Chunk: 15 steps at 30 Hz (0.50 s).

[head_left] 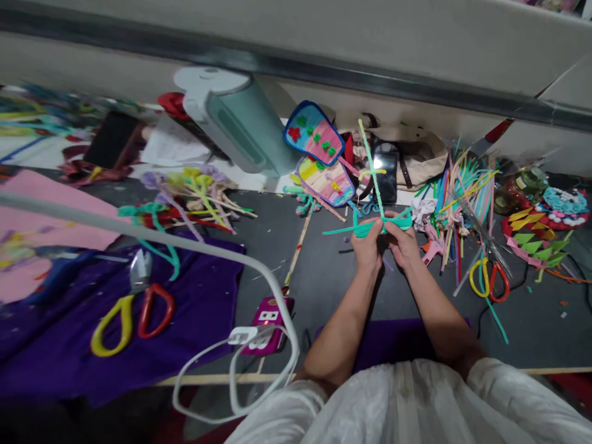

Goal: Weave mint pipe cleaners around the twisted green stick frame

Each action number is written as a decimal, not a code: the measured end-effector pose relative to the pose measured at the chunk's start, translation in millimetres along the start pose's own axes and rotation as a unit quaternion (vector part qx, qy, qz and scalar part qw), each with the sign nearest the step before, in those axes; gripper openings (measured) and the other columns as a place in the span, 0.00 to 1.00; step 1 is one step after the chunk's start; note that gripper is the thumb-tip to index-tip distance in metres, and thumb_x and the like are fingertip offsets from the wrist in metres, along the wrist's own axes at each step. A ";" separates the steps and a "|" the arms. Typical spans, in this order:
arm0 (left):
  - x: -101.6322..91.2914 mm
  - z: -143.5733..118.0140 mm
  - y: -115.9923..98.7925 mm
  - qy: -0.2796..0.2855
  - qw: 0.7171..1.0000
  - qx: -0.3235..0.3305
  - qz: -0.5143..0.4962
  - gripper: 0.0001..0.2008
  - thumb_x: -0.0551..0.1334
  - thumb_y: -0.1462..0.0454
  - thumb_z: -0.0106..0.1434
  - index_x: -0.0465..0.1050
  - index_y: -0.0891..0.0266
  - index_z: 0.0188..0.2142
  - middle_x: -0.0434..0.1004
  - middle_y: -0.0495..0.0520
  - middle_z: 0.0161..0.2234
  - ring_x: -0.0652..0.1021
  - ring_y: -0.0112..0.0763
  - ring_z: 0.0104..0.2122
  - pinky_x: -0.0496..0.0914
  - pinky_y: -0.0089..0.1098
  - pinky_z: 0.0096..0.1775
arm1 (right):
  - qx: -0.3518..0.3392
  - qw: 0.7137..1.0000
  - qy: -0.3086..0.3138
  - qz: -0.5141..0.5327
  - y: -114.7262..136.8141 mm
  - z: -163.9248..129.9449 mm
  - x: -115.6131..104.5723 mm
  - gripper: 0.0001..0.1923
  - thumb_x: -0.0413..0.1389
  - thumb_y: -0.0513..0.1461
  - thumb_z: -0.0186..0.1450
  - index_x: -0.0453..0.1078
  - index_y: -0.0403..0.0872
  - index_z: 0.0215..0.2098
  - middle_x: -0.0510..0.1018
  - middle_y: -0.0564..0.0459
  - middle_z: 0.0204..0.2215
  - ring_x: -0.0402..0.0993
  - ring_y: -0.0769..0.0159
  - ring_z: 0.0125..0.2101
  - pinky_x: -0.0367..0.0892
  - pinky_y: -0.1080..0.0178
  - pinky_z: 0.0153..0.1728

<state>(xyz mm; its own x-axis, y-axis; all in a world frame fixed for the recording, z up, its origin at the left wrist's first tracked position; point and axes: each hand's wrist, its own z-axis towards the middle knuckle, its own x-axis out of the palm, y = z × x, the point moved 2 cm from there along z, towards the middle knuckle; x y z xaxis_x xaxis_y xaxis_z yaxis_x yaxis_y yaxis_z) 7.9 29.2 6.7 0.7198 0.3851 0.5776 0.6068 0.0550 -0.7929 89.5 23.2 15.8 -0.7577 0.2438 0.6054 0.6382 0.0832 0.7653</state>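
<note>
Pinching a teal pipe-cleaner piece [370,227], left hand [367,248] and right hand [403,243] both grip it closed; scissors [489,279] lie at 3 o'clock, well apart.

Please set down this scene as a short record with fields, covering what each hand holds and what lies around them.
left hand: left hand pinches the teal pipe-cleaner piece
right hand: right hand grips the same piece at its right side
upright stem: green stem rises from between the hands
left of hands: scissors with yellow and red handles on purple cloth
right of hands: second scissors, pile of coloured sticks
near front: pink power strip with white cable
</note>
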 end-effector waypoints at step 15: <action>0.7 -4.7 1.0 0.029 0.999 -0.025 0.013 0.16 0.78 0.58 0.45 0.78 0.64 0.30 0.79 0.47 0.26 0.76 0.26 0.25 0.71 0.28 0.34 | -0.078 0.989 -0.126 0.020 -2.6 4.2 -5.6 0.14 0.72 0.40 0.45 0.77 0.46 0.29 0.83 0.56 0.27 0.76 0.68 0.29 0.74 0.61 0.38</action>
<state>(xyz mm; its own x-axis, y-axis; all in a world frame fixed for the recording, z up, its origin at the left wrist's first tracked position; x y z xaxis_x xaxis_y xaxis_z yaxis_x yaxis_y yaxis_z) 10.7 25.2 7.2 0.7533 0.3319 0.5678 0.6020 -0.0004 -0.7985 92.7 25.8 9.6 -0.6616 0.4793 0.5767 0.6231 -0.0763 0.7784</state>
